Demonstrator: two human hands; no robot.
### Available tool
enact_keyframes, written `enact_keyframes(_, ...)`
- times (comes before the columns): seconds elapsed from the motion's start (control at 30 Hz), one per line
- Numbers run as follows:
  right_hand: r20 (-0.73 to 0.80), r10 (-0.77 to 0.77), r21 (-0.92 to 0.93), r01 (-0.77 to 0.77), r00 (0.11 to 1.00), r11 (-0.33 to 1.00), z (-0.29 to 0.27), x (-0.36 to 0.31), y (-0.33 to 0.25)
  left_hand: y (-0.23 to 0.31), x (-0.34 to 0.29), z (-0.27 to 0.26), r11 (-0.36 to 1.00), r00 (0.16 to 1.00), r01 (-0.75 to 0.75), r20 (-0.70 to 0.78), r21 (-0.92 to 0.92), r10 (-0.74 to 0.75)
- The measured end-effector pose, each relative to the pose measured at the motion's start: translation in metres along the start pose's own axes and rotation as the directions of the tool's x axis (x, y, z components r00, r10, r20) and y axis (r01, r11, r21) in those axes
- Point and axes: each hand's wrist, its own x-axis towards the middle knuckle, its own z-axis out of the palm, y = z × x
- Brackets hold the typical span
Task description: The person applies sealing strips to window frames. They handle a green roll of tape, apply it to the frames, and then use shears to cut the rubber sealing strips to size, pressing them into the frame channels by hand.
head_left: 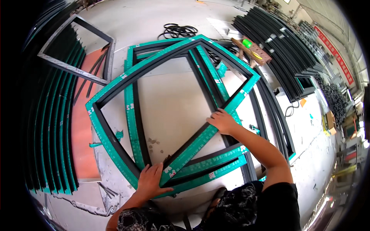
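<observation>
A black rectangular window frame [194, 147] with green film on its faces is tilted askew over other frames in front of me. My left hand [150, 181] is closed on its near corner, fingers over the inner edge and thumb pointing right. Further up the same near bar, my right hand [223, 121] grips it with the fingers curled over the inner side. Beneath lies another green-filmed frame [133, 119], partly covered by the upper one. My palms hide small stretches of the held bar.
Many frames stand stacked along the left [44, 138], beside an orange board [85, 142]. A grey frame [77, 71] leans there. Black rubber strip [178, 30] lies coiled on the floor beyond. At right are a small wooden stool [252, 50] with a green roll [246, 43], and stacked black profiles [269, 50].
</observation>
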Motion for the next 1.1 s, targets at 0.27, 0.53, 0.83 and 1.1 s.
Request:
enact_keyframes(0.27, -0.033, -0.078, 0.108, 0.081, 0.996, 0.991, 0.009, 0.001, -0.075, -0.063, -0.057, -0.004, 0.979, 0.994, 0.008, 0.104, 0.204, -0.03)
enact_keyframes(0.53, -0.16, -0.208, 0.267, 0.245, 0.965, 0.932, -0.024, 0.029, -0.209, -0.266, -0.138, -0.074, 0.655, 0.833, 0.477, -0.538, 0.586, -0.126)
enact_keyframes(0.83, 0.166, 0.12, 0.383, -0.176, 0.979, 0.907, -0.023, -0.119, -0.142, -0.172, -0.001, -0.053, 0.94, 0.906, 0.139, -0.424, 0.313, 0.007)
enact_keyframes(1.1, -0.126, 0.438, 0.273, -0.393, 0.89, 0.878, 0.013, -0.178, -0.121, -0.185, 0.026, -0.051, 0.96, 0.921, -0.013, -0.37, 0.28, 0.12)
